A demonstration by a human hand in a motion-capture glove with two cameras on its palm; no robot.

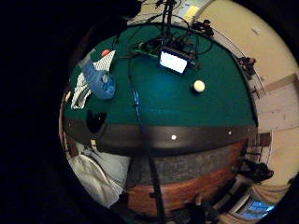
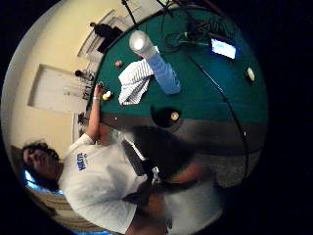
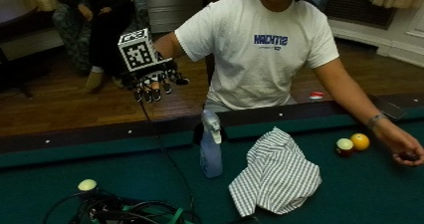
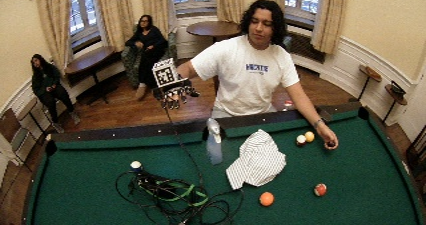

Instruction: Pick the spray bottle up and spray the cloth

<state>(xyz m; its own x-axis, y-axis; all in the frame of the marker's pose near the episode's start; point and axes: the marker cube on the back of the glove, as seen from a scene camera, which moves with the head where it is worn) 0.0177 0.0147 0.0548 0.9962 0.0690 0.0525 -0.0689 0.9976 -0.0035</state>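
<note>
A translucent blue spray bottle (image 3: 211, 147) with a white trigger head stands upright on the green felt near the rail. It also shows in the wide outside view (image 4: 213, 144) and both palm views (image 1: 100, 81) (image 2: 156, 66). A striped white cloth (image 3: 278, 174) lies crumpled right beside it (image 4: 258, 161) (image 2: 134, 81). My gloved right hand (image 3: 154, 82) hangs in the air outside the rail, up and to the side of the bottle (image 4: 174, 94). Its fingers point down, relaxed, and hold nothing.
The table is a pool table with a dark rail (image 3: 99, 134) and a side pocket (image 2: 166, 116). A tangle of cables (image 4: 173, 195), a lit screen (image 1: 173, 61) and a white ball (image 3: 87, 184) lie on the felt. Coloured balls (image 3: 360, 141) sit by the person's bare hand (image 3: 404, 152).
</note>
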